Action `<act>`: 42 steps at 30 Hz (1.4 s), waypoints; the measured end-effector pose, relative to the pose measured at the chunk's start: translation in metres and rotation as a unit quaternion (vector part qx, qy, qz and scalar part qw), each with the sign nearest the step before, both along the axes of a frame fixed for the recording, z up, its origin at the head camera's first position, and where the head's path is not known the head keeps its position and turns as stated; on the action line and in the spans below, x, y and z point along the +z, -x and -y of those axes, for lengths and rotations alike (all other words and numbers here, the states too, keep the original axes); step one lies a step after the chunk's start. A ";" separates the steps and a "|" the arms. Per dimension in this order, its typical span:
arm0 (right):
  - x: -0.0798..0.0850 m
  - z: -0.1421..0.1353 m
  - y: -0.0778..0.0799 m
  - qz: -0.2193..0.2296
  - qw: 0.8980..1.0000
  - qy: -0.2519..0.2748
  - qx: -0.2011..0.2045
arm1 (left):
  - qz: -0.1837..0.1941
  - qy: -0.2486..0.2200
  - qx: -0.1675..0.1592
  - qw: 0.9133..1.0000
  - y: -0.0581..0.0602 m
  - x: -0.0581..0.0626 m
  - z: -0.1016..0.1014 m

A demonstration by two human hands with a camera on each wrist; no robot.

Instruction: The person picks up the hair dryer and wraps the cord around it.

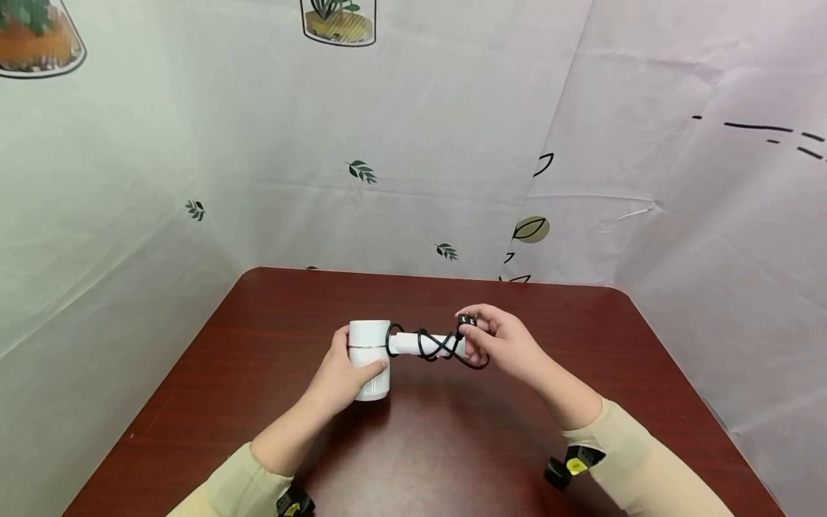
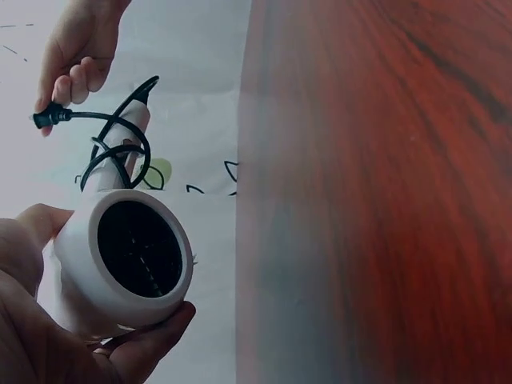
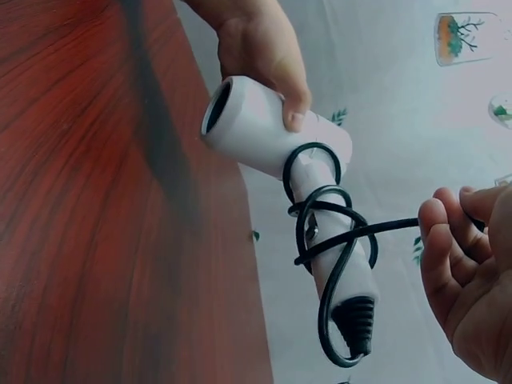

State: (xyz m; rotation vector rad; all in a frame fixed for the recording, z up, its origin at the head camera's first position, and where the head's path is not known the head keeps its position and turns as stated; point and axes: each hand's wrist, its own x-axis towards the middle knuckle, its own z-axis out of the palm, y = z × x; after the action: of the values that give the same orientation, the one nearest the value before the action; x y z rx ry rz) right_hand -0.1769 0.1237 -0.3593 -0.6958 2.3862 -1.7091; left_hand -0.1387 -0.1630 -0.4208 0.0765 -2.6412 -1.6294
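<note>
A white hair dryer [image 1: 370, 373] is held up over the table, its handle [image 1: 407, 343] pointing right in the head view. My left hand [image 1: 339, 377] grips the barrel, thumb across the near side. The dark round opening [image 2: 140, 250] of the barrel faces the left wrist camera. A black power cord [image 3: 352, 234] is looped several times around the handle. Beyond the handle's end, my right hand [image 1: 507, 343] pinches the cord's black plug [image 1: 466, 320] between thumb and fingers. In the right wrist view, a stretch of cord runs from the loops to that hand.
The dark red-brown wooden table [image 1: 452, 445] spreads beneath both hands. Pale cloth [image 1: 439, 129] printed with leaves and jars hangs behind and at the sides. A black strapped device [image 1: 573, 465] sits at the right wrist, and another [image 1: 294, 502] at the left.
</note>
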 end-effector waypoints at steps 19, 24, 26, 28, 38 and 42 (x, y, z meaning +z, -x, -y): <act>-0.002 0.006 0.022 0.034 0.999 -0.021 -0.033 | -0.004 0.039 -0.027 0.999 -0.005 0.006 0.004; 0.001 0.010 0.017 -0.012 0.999 -0.029 -0.030 | 0.000 0.040 -0.021 0.999 -0.004 0.006 0.005; 0.003 0.011 0.012 -0.059 0.997 -0.047 -0.020 | 0.000 0.035 -0.020 0.999 -0.002 0.005 0.006; 0.005 0.012 0.006 -0.126 0.989 -0.078 -0.002 | 0.001 0.029 -0.020 0.999 -0.002 0.005 0.007; 0.012 0.015 -0.015 -0.374 0.903 -0.186 0.098 | -0.005 0.017 -0.024 1.000 0.001 0.003 0.007; 0.013 0.021 -0.019 -0.387 0.883 -0.222 0.145 | -0.003 0.020 -0.026 0.999 0.003 -0.002 0.006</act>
State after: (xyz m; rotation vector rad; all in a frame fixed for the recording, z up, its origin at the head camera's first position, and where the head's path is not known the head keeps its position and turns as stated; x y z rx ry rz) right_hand -0.1581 0.1026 -0.3464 -1.7758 2.7664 -0.7701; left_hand -0.1414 -0.1688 -0.4224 0.0015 -2.6925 -1.5884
